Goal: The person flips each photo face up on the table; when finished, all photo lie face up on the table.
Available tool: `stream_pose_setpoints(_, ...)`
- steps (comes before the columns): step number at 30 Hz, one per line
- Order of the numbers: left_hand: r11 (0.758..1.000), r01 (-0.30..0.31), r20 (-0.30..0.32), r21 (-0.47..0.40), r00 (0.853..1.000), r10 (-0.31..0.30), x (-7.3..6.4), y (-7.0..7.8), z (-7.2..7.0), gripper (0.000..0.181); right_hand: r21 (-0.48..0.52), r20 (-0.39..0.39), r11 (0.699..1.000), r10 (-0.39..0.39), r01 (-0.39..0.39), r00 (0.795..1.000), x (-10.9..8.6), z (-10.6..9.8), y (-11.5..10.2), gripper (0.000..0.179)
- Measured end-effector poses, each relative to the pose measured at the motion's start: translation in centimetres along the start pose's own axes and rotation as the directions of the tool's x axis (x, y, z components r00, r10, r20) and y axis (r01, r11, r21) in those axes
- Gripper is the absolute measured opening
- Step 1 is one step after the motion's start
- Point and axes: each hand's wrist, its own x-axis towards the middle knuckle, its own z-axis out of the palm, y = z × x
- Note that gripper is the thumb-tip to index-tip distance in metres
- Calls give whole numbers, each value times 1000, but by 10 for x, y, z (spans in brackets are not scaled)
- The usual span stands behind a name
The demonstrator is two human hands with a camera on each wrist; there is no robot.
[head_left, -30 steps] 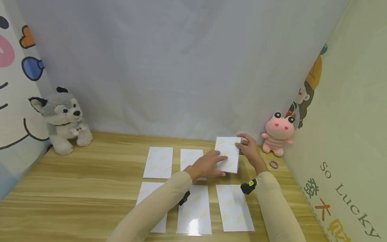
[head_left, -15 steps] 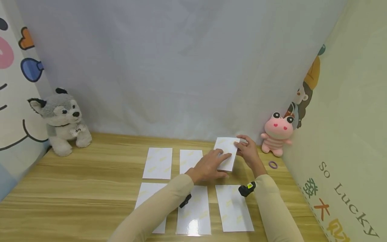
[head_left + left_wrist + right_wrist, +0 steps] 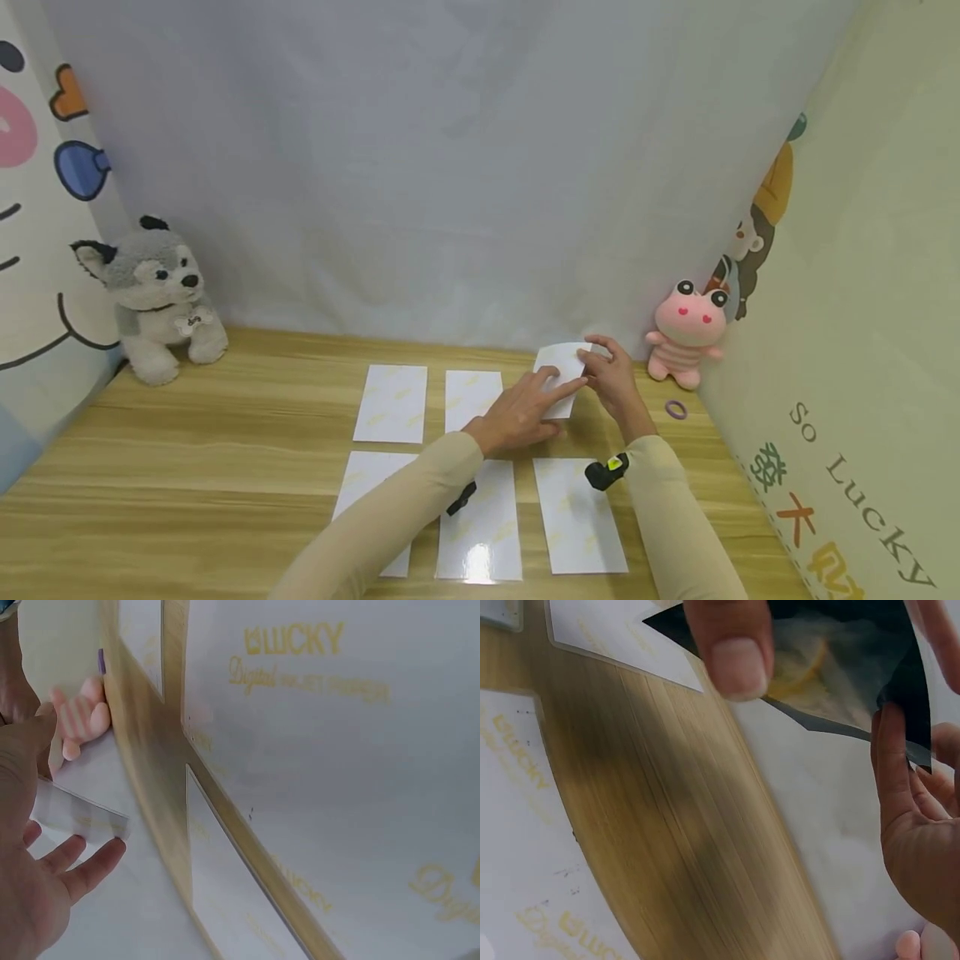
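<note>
Both hands hold a photo print [image 3: 562, 364] at the table's back right, its white backing up. The print bows and tilts. Its underside [image 3: 836, 656] shows dark with a yellowish patch in the right wrist view. My right hand [image 3: 615, 379] pinches the right edge, with fingers [image 3: 892, 761] on the dark face. My left hand [image 3: 517, 408] reaches across from the left, index finger stretched over the backing and thumb [image 3: 735, 664] on the underside's side. In the left wrist view, the fingertips [image 3: 109, 859] of my left hand are right at the bent print [image 3: 82, 817].
Several more prints lie white side up in two rows, such as the far left one [image 3: 390, 404] and the near right one [image 3: 581, 517]. A husky plush [image 3: 161, 300], a pink plush [image 3: 686, 333] and a purple ring [image 3: 676, 409] stand or lie about the table.
The print has tilted and begun to bow, its near edge moving away from me. The right hand has shifted slightly left, and the left index finger has slid right toward it.
</note>
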Motion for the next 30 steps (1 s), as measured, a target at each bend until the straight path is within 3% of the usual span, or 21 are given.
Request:
stream_pose_setpoints(4, 1000, 5, -7, 19, 1000, -5, 1, -1, 0, 77, 25, -2, 1000, 0, 0, 1000, 0, 4, 1, 22)
stream_pose_setpoints(13, 998, 24, -27, -54, 999, -25, 0, -2, -5, 70, 71, 15, 997, -21, 20, 1000, 0, 8, 2, 18)
stream_pose_setpoints(30, 1000, -25, -168, -15, 986, 22, 0, -6, -3, 62, 48, 26, 999, -26, 25, 999, -4, 15, 4, 21)
